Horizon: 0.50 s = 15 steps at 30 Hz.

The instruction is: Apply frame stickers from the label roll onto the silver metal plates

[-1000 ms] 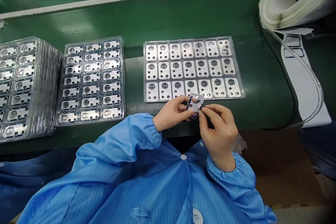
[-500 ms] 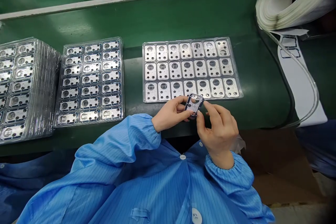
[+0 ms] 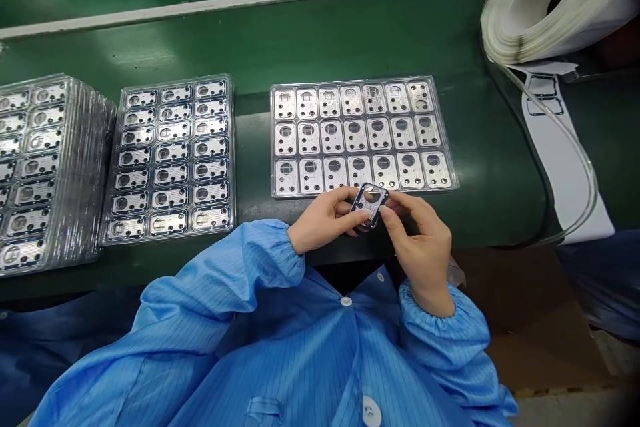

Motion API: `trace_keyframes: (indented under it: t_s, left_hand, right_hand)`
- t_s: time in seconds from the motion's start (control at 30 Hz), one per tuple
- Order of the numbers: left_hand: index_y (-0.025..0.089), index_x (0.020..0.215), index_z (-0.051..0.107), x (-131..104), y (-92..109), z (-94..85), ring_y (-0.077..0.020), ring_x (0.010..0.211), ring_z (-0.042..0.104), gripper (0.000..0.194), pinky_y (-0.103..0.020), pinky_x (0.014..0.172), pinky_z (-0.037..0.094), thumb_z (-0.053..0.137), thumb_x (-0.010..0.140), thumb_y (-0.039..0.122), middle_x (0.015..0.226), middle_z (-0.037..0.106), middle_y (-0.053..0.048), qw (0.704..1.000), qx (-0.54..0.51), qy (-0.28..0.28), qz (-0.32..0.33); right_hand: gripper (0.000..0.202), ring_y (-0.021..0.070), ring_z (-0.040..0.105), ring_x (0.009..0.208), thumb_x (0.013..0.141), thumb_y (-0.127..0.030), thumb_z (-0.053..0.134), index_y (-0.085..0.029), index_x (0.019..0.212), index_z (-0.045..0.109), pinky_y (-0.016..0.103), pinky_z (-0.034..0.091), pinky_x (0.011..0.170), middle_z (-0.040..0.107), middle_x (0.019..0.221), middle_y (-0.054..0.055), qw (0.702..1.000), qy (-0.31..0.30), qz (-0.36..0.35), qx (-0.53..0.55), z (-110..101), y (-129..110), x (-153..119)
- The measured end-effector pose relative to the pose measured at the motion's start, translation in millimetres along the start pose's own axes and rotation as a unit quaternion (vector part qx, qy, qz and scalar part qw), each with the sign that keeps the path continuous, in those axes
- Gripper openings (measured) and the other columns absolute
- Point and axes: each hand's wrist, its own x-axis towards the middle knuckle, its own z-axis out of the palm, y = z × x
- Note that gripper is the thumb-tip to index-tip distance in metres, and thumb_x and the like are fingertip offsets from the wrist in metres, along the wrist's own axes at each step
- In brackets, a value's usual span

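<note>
Silver rectangular metal plate with dark border [image 3: 376, 207] is held at the near side of the clear plastic tray [image 3: 443, 133]. Its left side is pinched by the left hand [image 3: 323, 220]; by the right hand [image 3: 423, 240], earlier looser, its right edge is now pinched, so steadier support seems given.

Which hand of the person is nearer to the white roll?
Right. In the picture, the right hand is below and left of the roll; the left hand is farther left.
</note>
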Motion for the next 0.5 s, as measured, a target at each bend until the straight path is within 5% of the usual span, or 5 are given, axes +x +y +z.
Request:
trace_keyframes:
  t_s: [0.33, 0.5]
  left_hand:
    - [0.012, 0.117, 0.056, -0.6, -4.3, 2.6, -0.0119, 0.071, 0.063, 0.041, -0.020, 0.057, 0.051, 0.068, 0.084, 0.033, 0.078, 0.065, -0.003, 1.000, 0.025, 0.017, 0.009]
    - [0.012, 0.116, 0.056, -1.1, -5.6, 4.3, -0.0092, 0.064, 0.058, 0.034, -0.018, 0.055, 0.050, 0.062, 0.086, 0.028, 0.071, 0.059, 0.001, 0.997, 0.073, 0.020, 0.034]
  right_hand:
    - [0.025, 0.0198, 0.067, 0.083, 0.089, -0.012, 0.063, -0.019, 0.113, 0.066, 0.036, 0.058, 0.077, 0.064, 0.106, 0.011, 0.985, 0.053, -0.136, -0.095, 8.0, -2.7, -0.1]
    - [0.014, 0.0229, 0.065, 0.094, 0.088, -0.014, 0.066, -0.019, 0.100, 0.068, 0.038, 0.057, 0.083, 0.064, 0.100, 0.009, 0.990, 0.057, -0.113, -0.058, 9.2, -9.4, 4.5]
